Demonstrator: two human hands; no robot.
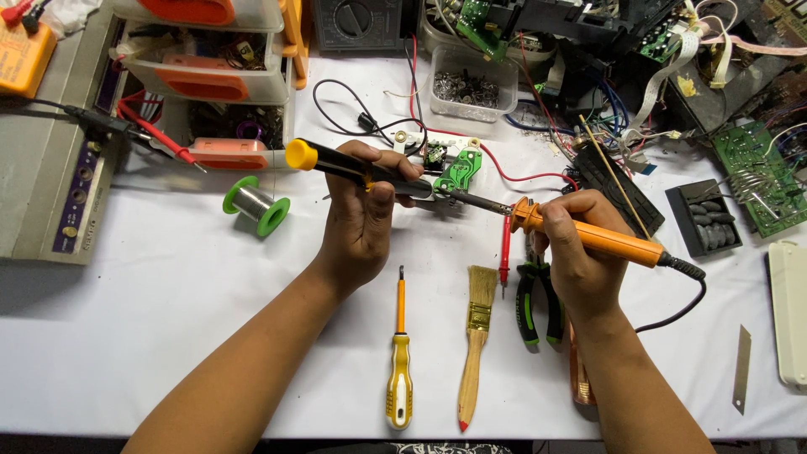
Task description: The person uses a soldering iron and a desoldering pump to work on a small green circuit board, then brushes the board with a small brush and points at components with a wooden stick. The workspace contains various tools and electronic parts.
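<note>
- Your left hand (363, 220): closed around a black-and-yellow tool (357, 171), its tip at the small green circuit board (459, 171).
- Your right hand (576, 252): wrapped round the orange soldering iron (588, 236), tip aimed at the same board; keep both tips steady and meeting at one joint.
- Counter (168, 319), nearer you: yellow screwdriver (400, 370), brush (476, 336), green-handled pliers (538, 298).
- Left: solder spool (255, 204).
</note>
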